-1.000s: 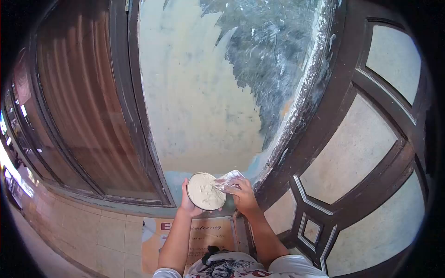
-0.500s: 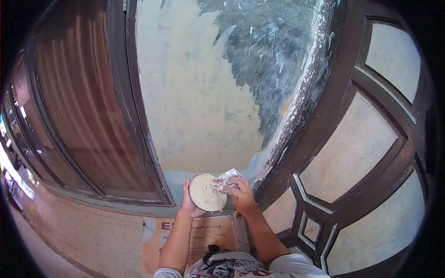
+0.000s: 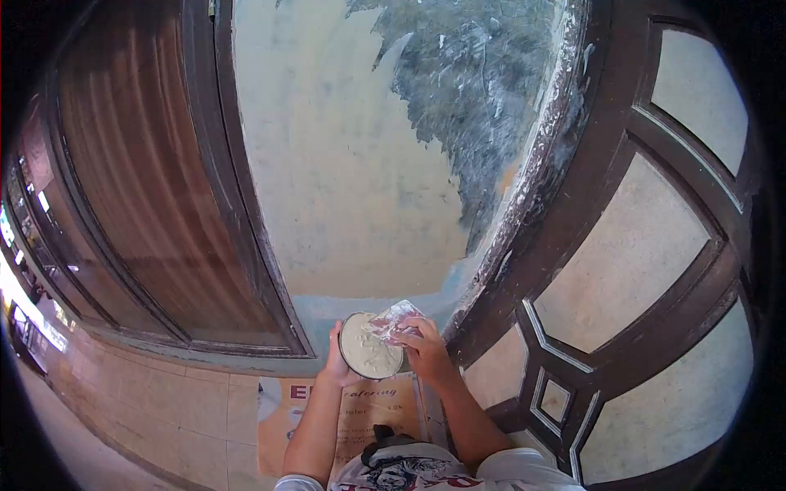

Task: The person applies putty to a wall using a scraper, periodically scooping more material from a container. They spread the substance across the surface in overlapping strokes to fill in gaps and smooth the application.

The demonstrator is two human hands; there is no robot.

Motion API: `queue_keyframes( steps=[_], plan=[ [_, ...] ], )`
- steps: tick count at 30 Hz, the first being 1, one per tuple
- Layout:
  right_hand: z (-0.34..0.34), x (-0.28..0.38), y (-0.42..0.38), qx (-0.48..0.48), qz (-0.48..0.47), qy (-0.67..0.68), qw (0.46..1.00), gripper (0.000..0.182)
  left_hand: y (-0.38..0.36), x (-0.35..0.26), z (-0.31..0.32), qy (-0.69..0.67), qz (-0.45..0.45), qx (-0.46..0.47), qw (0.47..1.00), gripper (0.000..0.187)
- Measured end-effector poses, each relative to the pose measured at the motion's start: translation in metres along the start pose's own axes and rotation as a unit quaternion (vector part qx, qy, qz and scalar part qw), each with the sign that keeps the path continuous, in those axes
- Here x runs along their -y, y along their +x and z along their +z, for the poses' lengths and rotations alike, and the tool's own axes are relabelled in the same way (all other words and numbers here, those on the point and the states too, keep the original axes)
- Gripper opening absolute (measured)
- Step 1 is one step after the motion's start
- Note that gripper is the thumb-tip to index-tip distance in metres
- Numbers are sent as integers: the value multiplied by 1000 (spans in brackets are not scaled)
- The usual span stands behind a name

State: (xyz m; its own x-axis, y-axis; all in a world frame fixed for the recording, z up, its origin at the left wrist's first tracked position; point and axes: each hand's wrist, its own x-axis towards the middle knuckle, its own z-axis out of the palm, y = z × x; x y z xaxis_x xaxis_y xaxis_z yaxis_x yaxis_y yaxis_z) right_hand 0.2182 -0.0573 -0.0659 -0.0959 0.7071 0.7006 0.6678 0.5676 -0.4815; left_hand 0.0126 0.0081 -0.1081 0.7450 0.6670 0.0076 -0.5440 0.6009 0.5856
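Note:
My left hand (image 3: 336, 365) is wrapped round the side and underside of a round bowl (image 3: 341, 350), with some fingers hidden beneath it. Thick cream-coloured putty (image 3: 367, 350) fills the bowl, its surface lumpy and streaked. A flat scraper (image 3: 396, 316), smeared with white putty, is pinched between the thumb and fingers of my right hand (image 3: 424, 345). The scraper's left edge overlaps the far right part of the putty. Beyond the bowl stands a wall panel (image 3: 352, 204), coated smooth cream on its left, with bare grey surface (image 3: 467, 106) showing at upper right.
Left of the panel is a dark-framed window (image 3: 139, 180) with a brown curtain behind it. A brown door (image 3: 606, 335) with pale panels stands close on the right. Below my arms, a printed banner (image 3: 274, 442) lies on the tiled floor (image 3: 196, 409).
The scraper has shifted slightly left and turned over the bowl's far edge. My left hand still holds the bowl. The whole view has moved a little.

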Motion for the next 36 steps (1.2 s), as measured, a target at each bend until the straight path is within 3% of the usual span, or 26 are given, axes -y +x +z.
queue_keyframes(
  steps=[5, 7, 9, 10, 13, 14, 15, 17, 18, 23, 24, 33, 36],
  plan=[
    [-16, 1, 4, -33, 15, -4, 999, 30, -2, 10, -11, -54, 14, -19, 998, 95],
    [-29, -14, 3, -37, -10, -36, 999, 21, -6, 15, -23, -114, 5, 15, 993, 96],
    [-43, -33, 4, -32, -30, -56, 997, 11, -10, 14, -29, -125, 0, -74, 989, 97],
    [-51, -46, 3, -1, 10, -44, 999, 9, -14, 11, -40, -85, -2, -1, 996, 96],
    [-90, -56, 26, 41, 116, -45, 991, 7, -23, 4, -44, -91, 41, -52, 994, 96],
    [-104, -62, 38, 37, 133, -73, 988, 7, -27, -1, -43, -102, 43, -13, 994, 94],
    [-119, -86, 50, 23, 119, -69, 990, 8, -27, -4, -49, -102, 47, -14, 994, 94],
    [-152, -75, 96, -2, 102, -105, 989, 12, -25, -8, -61, -52, 81, -42, 994, 94],
    [-162, -87, 113, -24, 102, -115, 988, 21, -24, -13, -44, -92, 93, -75, 989, 93],
    [-195, -134, 175, 28, -69, -288, 955, 34, -1, -22, -35, -107, 100, -33, 989, 92],
    [-197, -140, 180, 67, -30, -296, 952, 35, 3, -23, -36, -95, 103, -31, 990, 91],
    [-193, -167, 192, 67, -60, -301, 949, 31, 22, -21, -49, -63, 126, -85, 986, 93],
    [-191, -163, 195, 81, -51, -322, 942, 31, 23, -23, -39, -70, 123, -45, 989, 91]
  ],
)
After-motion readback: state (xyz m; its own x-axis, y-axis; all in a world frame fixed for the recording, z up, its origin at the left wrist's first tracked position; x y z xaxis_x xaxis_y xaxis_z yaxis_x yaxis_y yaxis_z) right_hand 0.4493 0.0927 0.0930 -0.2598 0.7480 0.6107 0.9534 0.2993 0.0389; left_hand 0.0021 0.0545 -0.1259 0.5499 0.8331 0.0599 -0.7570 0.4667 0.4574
